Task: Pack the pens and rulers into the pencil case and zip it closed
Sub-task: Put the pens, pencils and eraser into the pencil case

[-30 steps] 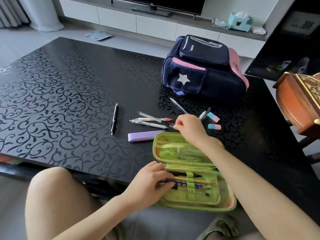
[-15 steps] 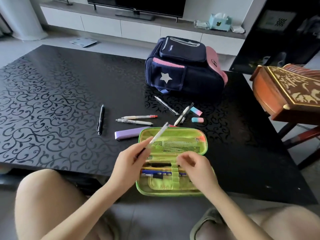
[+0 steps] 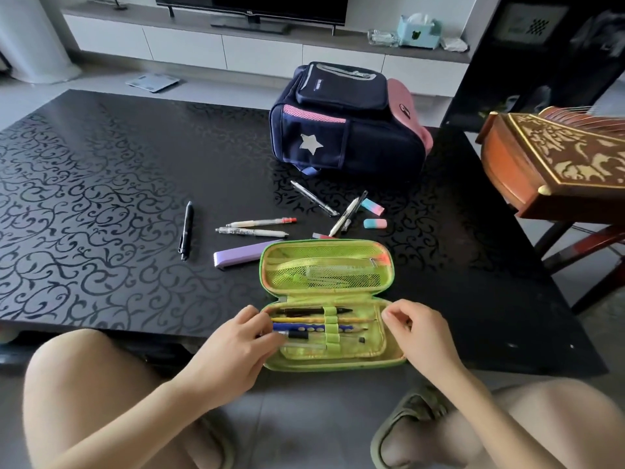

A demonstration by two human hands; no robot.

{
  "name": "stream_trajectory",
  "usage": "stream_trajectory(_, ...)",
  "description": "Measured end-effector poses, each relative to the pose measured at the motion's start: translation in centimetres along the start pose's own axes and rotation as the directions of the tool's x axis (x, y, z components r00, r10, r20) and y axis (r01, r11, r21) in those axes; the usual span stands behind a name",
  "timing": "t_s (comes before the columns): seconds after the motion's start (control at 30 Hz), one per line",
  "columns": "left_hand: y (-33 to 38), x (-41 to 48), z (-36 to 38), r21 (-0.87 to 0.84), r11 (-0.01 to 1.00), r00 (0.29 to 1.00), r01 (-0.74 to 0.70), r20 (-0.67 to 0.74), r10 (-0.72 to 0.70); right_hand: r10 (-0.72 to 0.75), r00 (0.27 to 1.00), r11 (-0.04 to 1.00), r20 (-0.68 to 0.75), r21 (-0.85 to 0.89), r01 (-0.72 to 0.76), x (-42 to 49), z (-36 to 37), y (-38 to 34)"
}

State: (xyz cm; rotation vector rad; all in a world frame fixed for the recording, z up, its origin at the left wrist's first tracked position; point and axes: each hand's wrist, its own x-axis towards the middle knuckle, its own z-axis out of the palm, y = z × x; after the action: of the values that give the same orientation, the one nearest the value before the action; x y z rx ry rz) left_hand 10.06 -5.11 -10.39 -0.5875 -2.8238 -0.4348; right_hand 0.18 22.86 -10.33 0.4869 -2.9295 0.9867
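Observation:
The green pencil case lies open at the table's front edge. Clear rulers sit in its mesh lid pocket. Several pens and pencils lie under the elastic loops of the lower half. My left hand is at the case's left end and pinches a clear pen lying in the lowest loop. My right hand has its fingers curled on the case's right rim. Loose on the table behind the case are a black pen, two white pens, a silver pen and a crossed pair.
A purple box lies just left of the case lid. Two erasers sit behind it on the right. A navy backpack stands further back. A carved wooden instrument juts in at the right. My knees are below the table edge.
My right hand took a clear pen from the table and passed it to my left, which has laid it into the lowest loop. My right hand moved to the case's right rim.

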Motion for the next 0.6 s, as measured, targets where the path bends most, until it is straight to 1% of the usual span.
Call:
stream_trajectory(0.1, 0.8, 1.1, 1.1, -0.065, 0.998, 1.000, 0.006, 0.023, -0.004, -0.037, 0.999, 0.999, 0.001, -0.017, 0.037, 0.0, 0.6, 0.0)
stream_trajectory(0.2, 1.6, 2.1, 2.0, -0.153, 0.987, 0.999, 0.040, 0.022, -0.037, -0.043, 0.999, 0.999, -0.027, -0.020, 0.043, 0.3, 1.1, 0.2)
stream_trajectory(0.33, 2.3, 3.3, 2.9, -0.169, 0.982, 0.997, 0.081, 0.028, -0.077, -0.073, 0.996, 0.996, -0.044, -0.052, 0.071, 0.4, 1.7, 0.0)
stream_trajectory(0.43, 2.4, 3.2, 2.8, -0.196, 0.974, 0.994, 0.109, 0.019, -0.108, -0.068, 0.998, 0.996, 0.013, -0.054, 0.069, 0.6, 1.4, 0.0)
stream_trajectory(0.5, 2.0, 3.1, 2.1, -0.231, 0.964, 0.991, 0.131, 0.020, -0.130, -0.022, 0.998, 1.000, 0.052, -0.018, 0.023, 1.3, 0.4, -0.2)
stream_trajectory(0.53, 1.6, 3.2, 1.7, -0.252, 0.957, 0.989, 0.143, 0.003, -0.147, -0.002, 0.999, 1.000, 0.041, 0.002, 0.002, 2.0, -0.1, -0.5)
stream_trajectory(0.6, 0.1, 3.8, 0.9, -0.280, 0.937, 0.970, 0.209, -0.063, -0.235, -0.008, 0.999, 1.000, -0.047, 0.013, 0.008, 3.9, -1.0, -1.3)
